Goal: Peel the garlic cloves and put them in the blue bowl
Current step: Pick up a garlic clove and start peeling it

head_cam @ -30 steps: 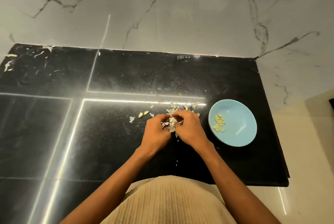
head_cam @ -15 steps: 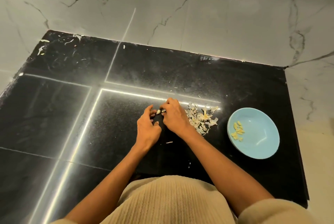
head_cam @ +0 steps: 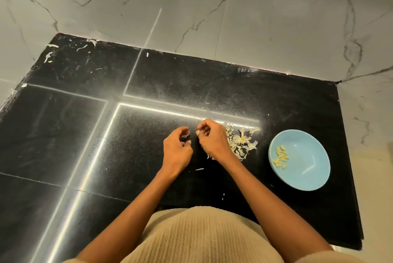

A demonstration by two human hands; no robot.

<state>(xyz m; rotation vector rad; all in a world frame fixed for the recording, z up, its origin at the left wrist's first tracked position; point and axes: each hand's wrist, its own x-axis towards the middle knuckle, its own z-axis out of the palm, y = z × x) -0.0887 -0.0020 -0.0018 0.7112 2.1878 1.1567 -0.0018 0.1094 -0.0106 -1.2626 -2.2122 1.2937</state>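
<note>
We curl both hands together mid-counter, right hand [head_cam: 212, 138] seemingly pinching a small clove, left hand [head_cam: 177, 149] curled, contents unclear; peeled garlic cloves [head_cam: 281, 156] sit in the blue bowl [head_cam: 306, 180] near the counter's right edge, beside the skins [head_cam: 241, 143], within easy reach.

Peeled cloves [head_cam: 281, 157] lie in the bowl [head_cam: 308, 177], right of the skins [head_cam: 242, 143].
</note>
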